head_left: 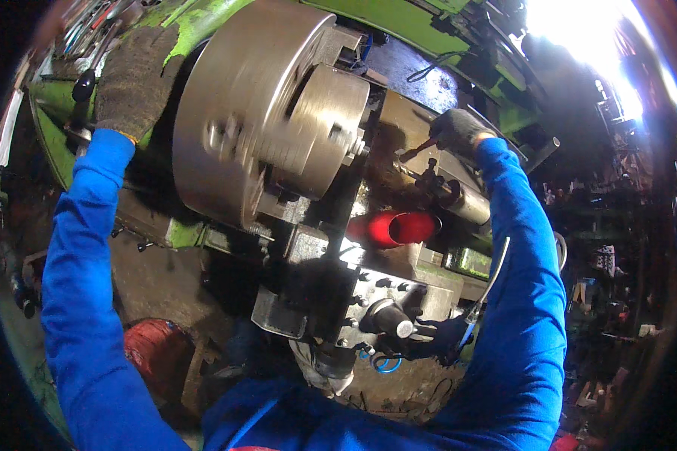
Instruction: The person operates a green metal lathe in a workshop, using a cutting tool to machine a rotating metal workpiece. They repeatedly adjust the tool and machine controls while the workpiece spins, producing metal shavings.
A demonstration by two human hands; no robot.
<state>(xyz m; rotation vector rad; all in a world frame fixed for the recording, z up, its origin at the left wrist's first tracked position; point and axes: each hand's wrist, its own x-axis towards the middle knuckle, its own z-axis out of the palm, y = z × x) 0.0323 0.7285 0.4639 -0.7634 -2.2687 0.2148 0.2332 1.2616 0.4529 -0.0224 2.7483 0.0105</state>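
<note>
A big steel lathe chuck (226, 113) fills the upper middle, its surface blurred as if spinning. Clamped in its jaws is a thick round metal workpiece (327, 131). My left hand (135, 79), in a dark worn glove, lies stretched over the green headstock (192, 22), beside a black lever knob (84, 85). Its separate fingers are hard to make out. To the right of the workpiece, my right hand (459, 129), in a dark glove, is closed around a thin dark stick-like tool (417, 151). That tool's tip points left, over the lathe bed.
A red cylinder (399, 228) sits below the bed's middle. Nearer me is the tool post (387, 319) with bolts and a black-collared knob. Hoses (496, 270) curve by my right forearm. A red container (158, 349) stands low left. Hand tools (90, 26) lie at upper left.
</note>
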